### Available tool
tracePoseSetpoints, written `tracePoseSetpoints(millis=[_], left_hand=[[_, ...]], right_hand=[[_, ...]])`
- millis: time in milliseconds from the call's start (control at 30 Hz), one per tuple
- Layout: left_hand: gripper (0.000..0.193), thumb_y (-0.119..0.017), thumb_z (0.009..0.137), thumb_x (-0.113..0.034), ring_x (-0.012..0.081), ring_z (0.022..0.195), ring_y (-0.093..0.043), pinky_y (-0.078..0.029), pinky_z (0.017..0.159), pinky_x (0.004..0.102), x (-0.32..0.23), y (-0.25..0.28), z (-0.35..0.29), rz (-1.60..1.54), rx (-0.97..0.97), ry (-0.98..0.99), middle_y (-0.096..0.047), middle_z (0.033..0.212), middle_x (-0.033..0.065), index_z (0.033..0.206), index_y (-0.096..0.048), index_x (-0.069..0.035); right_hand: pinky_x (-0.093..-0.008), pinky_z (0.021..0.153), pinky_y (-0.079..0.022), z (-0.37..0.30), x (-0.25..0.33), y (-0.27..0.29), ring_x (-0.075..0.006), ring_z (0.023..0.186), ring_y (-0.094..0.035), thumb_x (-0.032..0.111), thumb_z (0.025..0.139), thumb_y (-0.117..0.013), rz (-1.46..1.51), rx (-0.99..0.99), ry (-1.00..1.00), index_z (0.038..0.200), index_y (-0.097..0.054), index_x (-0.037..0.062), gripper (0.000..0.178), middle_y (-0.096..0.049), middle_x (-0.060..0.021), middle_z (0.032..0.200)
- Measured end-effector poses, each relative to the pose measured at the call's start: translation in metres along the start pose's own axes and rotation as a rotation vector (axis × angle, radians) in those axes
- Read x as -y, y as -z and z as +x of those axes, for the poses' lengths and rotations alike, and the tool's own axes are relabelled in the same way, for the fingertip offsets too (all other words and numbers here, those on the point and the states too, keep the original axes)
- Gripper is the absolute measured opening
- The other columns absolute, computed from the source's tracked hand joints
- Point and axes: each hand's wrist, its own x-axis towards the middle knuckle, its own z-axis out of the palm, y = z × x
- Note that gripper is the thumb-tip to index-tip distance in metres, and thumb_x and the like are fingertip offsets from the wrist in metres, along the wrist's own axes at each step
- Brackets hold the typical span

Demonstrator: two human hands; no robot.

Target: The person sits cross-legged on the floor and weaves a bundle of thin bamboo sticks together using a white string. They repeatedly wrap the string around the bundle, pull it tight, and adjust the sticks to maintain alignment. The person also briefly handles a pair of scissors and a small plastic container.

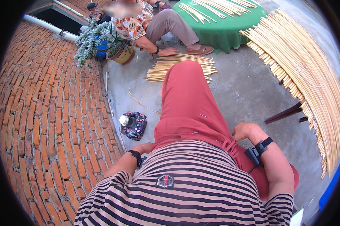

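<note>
My left hand (142, 148) is at my left hip, against the red trousers (188, 98); its fingers are hidden behind the cloth. On the other side, my right hand (248, 131) is beside my right thigh, close to the trousers' drawstring (230, 147). Its fingers curl inward, and whatever they may hold is out of sight. A dark flowered cloth bag (138, 129) with a white-capped bottle (126, 120) stands on the floor beyond my left hand. Past my knee, a pile of thin pale sticks (158, 71) lies on the floor.
A person (128, 30) sits ahead, one hand (167, 51) at the stick pile. A green-covered table (215, 32) holds more sticks. To the right, many sticks lie side by side on a raised stand (302, 56). A brick wall (53, 124) and a potted plant (121, 54) border the left.
</note>
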Motion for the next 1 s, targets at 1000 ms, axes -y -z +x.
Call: tracePoseSetpoints(millis=[1000], left_hand=[[0.036, -0.057, 0.092, -0.019, 0.0294, 0.111, -0.061, -0.050, 0.093, 0.0408, 0.015, 0.158, 0.194, -1.301, 0.134, 0.081, -0.062, 0.121, 0.0160, 0.125, -0.051, -0.007]], right_hand=[[-0.0414, 0.082, -0.050, 0.197, 0.075, -0.073, -0.0355, 0.096, -0.065, 0.032, 0.085, -0.064, 0.767, 0.530, 0.321, 0.113, -0.064, 0.0055, 0.038, -0.067, -0.0180, 0.105]])
